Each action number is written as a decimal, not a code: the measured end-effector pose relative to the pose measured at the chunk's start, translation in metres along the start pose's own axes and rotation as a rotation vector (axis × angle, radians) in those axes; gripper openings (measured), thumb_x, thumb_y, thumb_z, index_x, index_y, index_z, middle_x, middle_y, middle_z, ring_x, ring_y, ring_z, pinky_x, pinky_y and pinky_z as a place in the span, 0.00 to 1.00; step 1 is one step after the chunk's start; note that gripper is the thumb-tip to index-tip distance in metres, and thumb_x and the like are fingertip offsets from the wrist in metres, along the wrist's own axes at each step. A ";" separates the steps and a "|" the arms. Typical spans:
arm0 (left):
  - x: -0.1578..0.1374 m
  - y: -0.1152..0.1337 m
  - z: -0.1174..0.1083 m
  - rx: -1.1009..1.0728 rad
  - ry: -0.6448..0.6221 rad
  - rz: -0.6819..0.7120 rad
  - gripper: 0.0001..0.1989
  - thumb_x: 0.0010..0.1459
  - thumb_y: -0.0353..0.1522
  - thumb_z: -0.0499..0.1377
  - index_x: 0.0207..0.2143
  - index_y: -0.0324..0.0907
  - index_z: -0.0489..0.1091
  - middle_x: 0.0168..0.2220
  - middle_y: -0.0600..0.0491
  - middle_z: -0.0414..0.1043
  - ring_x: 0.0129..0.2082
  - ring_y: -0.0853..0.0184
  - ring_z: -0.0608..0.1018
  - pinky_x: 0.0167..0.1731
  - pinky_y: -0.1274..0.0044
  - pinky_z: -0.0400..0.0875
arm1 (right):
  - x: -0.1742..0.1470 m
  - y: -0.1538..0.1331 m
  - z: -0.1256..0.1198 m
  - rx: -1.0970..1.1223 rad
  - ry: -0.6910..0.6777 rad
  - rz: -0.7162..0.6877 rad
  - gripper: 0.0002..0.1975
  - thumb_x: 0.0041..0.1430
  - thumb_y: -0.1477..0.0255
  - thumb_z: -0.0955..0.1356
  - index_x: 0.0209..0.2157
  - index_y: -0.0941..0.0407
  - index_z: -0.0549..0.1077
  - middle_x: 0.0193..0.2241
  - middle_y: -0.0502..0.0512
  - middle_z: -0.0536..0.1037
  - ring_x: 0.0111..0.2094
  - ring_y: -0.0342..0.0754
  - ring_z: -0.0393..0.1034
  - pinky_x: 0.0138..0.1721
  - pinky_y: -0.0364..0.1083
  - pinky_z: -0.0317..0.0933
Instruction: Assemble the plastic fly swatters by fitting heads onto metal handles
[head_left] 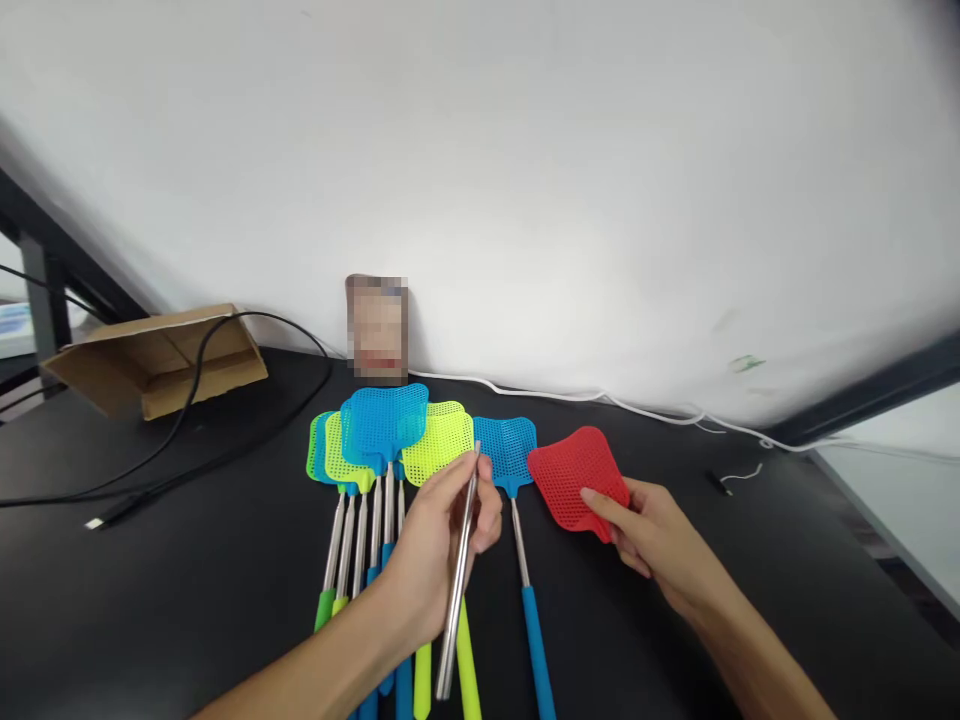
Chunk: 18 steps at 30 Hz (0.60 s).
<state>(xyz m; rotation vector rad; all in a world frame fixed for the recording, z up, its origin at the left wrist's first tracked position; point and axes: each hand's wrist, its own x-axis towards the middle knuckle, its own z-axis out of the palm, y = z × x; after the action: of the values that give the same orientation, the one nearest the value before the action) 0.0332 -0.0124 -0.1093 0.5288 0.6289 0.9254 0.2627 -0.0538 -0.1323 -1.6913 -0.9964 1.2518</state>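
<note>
My left hand (454, 530) is closed around a bare silver metal rod (459, 585), which tilts with its thin end up near the fingertips. My right hand (637, 525) pinches a red perforated fly swatter head (577, 475) near its lower edge; no rod shows attached to it. The rod and the red head are apart. Behind and beneath my left hand lie several fly swatters with silver shafts, among them a blue one (382, 420) on top and a yellow one (439, 440). Another blue fly swatter (534, 630) lies between my two hands.
An open cardboard box (202, 365) lies on the black table (247, 560) at the left, with a black cable (199, 375) looping across it. A blurred picture (377, 330) leans against the white wall. A white cord (525, 393) runs along the wall's foot. A small black connector (718, 482) lies at right.
</note>
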 end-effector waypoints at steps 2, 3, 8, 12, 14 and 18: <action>0.000 0.002 0.002 0.107 0.073 0.102 0.16 0.67 0.44 0.56 0.33 0.41 0.66 0.18 0.57 0.65 0.20 0.73 0.62 0.25 0.81 0.62 | 0.001 0.002 -0.002 -0.089 0.015 -0.011 0.24 0.58 0.50 0.71 0.25 0.55 0.66 0.17 0.44 0.64 0.14 0.36 0.47 0.15 0.41 0.40; 0.000 0.003 0.002 0.147 0.100 0.139 0.17 0.66 0.44 0.57 0.33 0.41 0.66 0.20 0.56 0.67 0.22 0.73 0.62 0.26 0.81 0.62 | 0.001 0.002 -0.004 -0.148 0.036 -0.041 0.23 0.59 0.50 0.71 0.27 0.55 0.68 0.18 0.46 0.66 0.14 0.38 0.51 0.16 0.42 0.44; -0.001 0.005 0.001 0.237 0.110 0.175 0.16 0.66 0.45 0.59 0.38 0.41 0.68 0.29 0.53 0.74 0.21 0.75 0.59 0.22 0.81 0.56 | 0.000 -0.003 -0.016 -0.630 0.265 -0.182 0.23 0.60 0.50 0.68 0.43 0.55 0.75 0.27 0.53 0.78 0.28 0.51 0.72 0.31 0.48 0.61; 0.000 0.005 0.001 0.281 0.097 0.084 0.16 0.64 0.46 0.60 0.38 0.42 0.68 0.29 0.54 0.74 0.19 0.76 0.58 0.17 0.83 0.52 | 0.001 -0.003 -0.030 -0.914 0.399 -0.158 0.24 0.64 0.52 0.64 0.48 0.56 0.73 0.29 0.54 0.78 0.31 0.55 0.74 0.35 0.50 0.61; 0.000 0.004 0.002 0.295 0.076 0.066 0.16 0.64 0.46 0.60 0.37 0.42 0.68 0.27 0.54 0.72 0.20 0.75 0.60 0.17 0.83 0.57 | 0.003 0.000 -0.033 -0.990 0.427 -0.199 0.23 0.66 0.55 0.63 0.51 0.58 0.72 0.35 0.58 0.79 0.36 0.56 0.75 0.38 0.51 0.62; 0.002 -0.001 0.002 0.365 0.000 0.042 0.16 0.65 0.45 0.58 0.37 0.40 0.70 0.29 0.52 0.74 0.21 0.73 0.65 0.21 0.79 0.65 | 0.002 0.007 -0.026 -1.083 0.394 -0.315 0.21 0.67 0.64 0.62 0.56 0.61 0.69 0.45 0.62 0.76 0.41 0.57 0.75 0.41 0.51 0.62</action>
<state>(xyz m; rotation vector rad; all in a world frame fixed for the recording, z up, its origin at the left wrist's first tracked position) 0.0362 -0.0113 -0.1087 0.8703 0.7949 0.8526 0.2891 -0.0581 -0.1345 -2.2812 -1.7473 0.0742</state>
